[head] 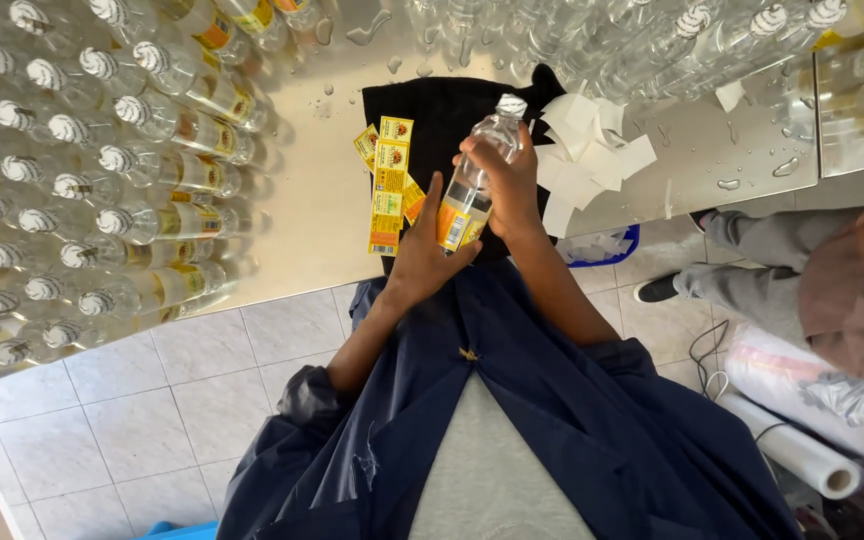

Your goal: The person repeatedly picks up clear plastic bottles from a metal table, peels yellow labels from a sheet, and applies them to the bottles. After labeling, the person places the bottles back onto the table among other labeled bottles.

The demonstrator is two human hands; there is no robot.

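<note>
A clear plastic bottle (476, 172) with a white patterned cap is held over a black cloth (430, 118) on a steel table (322, 190). My right hand (510, 182) grips the bottle around its upper body. My left hand (424, 250) presses against the yellow label at the bottle's lower part. Loose yellow labels (388, 180) lie on the table just left of the bottle. A heap of white backing papers (590, 158) sits right of my right hand.
Several capped clear bottles (102, 180) lie packed at the left of the table, more bottles (632, 40) at the far edge. Water drops dot the steel. Another person (832, 280) sits at the right. A film roll (792, 450) lies on the tiled floor.
</note>
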